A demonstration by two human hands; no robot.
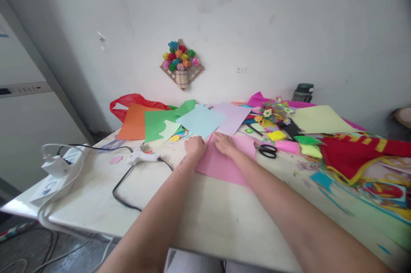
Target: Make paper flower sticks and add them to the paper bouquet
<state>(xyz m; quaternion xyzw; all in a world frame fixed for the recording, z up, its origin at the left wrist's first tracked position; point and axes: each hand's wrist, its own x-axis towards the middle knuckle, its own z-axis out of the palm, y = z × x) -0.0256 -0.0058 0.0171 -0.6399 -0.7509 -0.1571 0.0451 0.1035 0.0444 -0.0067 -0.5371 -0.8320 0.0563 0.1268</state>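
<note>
A pink sheet (224,166) lies on the table in front of me. At its upper left corner is my left hand (195,146), its fingers curled together at the sheet's edge; what they may pinch is too small to make out. My right hand (224,143) rests on the sheet's upper part, fingers stretched out and pressing flat, close beside the left. Black-handled scissors (267,150) lie just right of the sheet. Light blue paper (202,119) and lilac paper (231,115) lie beyond my hands.
A white glue gun (144,157) with a black cord and a white power strip (66,170) are on the left. Orange paper (135,123) and green paper (157,123) lie behind them. Clay packs (287,147), a red cloth (346,157) and paper scraps crowd the right.
</note>
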